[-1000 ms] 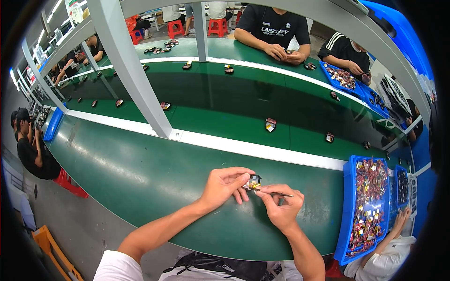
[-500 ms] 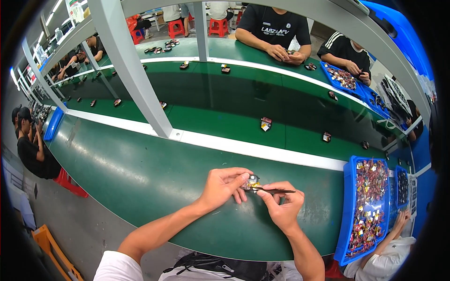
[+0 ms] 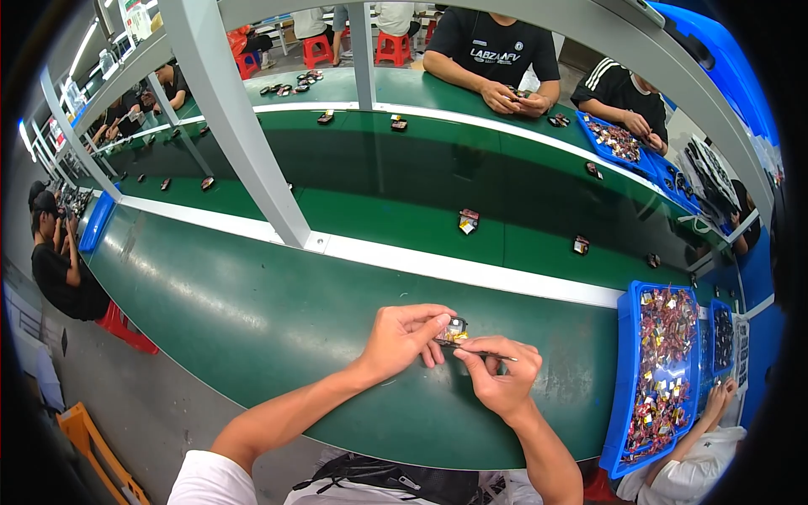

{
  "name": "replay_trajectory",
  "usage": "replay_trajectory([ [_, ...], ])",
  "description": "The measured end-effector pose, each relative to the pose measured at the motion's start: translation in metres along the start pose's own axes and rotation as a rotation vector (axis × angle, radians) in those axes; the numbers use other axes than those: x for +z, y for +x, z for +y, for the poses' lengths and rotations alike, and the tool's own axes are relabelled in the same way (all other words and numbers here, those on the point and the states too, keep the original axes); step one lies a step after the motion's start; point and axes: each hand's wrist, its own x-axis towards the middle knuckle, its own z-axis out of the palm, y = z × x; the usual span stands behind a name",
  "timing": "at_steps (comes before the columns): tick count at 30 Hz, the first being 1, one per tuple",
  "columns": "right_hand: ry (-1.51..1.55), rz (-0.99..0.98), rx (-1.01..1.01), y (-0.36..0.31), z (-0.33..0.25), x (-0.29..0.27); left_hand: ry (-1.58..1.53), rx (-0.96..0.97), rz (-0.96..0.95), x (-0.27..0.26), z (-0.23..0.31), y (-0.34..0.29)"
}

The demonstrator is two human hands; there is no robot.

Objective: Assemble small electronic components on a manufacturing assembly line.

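Over the near side of the green bench, my left hand [image 3: 404,337] is closed on a small black plastic housing [image 3: 457,323], thumb along its edge. Yellow and reddish parts show inside it. My right hand [image 3: 505,370], also closed, pinches slim dark tweezers [image 3: 507,358] between thumb and fingers. Their tip reaches to the lower edge of the housing, by the yellow part; whether it grips anything there is too small to tell.
To the right stands a blue tray [image 3: 624,370] of small wired parts, beside a smaller blue tray [image 3: 721,337] of black pieces. Beyond a white rail [image 3: 421,268], a green conveyor [image 3: 379,219] carries several housings. A grey post [image 3: 236,126] rises at left. Co-workers sit around.
My right hand has shifted slightly left, and the back end of the tweezers has dipped. My left hand stays nearly in place. Housings on the near conveyor have moved a little left.
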Motion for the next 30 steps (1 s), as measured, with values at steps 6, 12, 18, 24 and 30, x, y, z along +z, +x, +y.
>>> replay_trajectory([
  [6, -0.017, -0.012, -0.049, -0.001, 0.003, -0.003, 0.026, -0.031, -0.017, 0.004, 0.005, 0.000],
  [12, -0.018, 0.001, -0.107, -0.002, 0.005, -0.002, 0.120, -0.014, 0.012, 0.010, 0.003, 0.000],
  [18, -0.037, -0.003, -0.137, -0.003, 0.008, -0.003, 0.146, 0.006, 0.060, 0.015, 0.000, 0.000],
  [24, -0.072, -0.011, -0.155, -0.003, 0.007, -0.003, 0.132, 0.006, 0.085, 0.015, -0.001, -0.001],
  [30, -0.126, -0.023, -0.193, -0.005, 0.007, 0.000, 0.135, -0.016, 0.072, 0.014, 0.000, -0.001],
])
